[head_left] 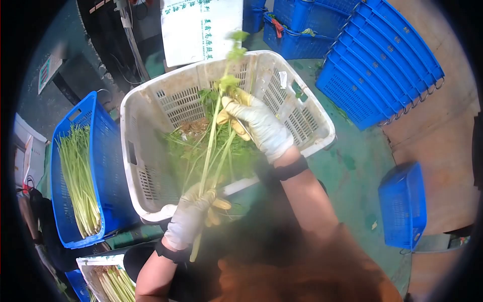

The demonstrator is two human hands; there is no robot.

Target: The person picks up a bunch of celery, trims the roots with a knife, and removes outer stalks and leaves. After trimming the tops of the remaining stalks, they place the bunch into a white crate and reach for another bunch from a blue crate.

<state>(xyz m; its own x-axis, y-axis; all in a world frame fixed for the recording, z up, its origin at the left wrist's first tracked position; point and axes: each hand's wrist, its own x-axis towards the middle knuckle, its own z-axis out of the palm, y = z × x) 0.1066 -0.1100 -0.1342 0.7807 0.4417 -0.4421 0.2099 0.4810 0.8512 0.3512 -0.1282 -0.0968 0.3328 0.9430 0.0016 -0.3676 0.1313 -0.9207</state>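
My left hand, in a white and yellow glove, is closed around the lower part of long pale green celery stalks. They slant up over the near rim of a white plastic basket. My right hand, gloved the same way, has its fingers curled around the upper, leafy part of the stalks. Its fingertips are partly hidden, and a thin dark line beside them is too small to make out. Below the hands, loose green leaves and stems lie in the basket, blurred in places.
A blue crate with trimmed celery stands at left, and a white box with more stalks sits at lower left. Nested blue crates lean at upper right. A small blue crate is at right. A white foam box stands behind the basket.
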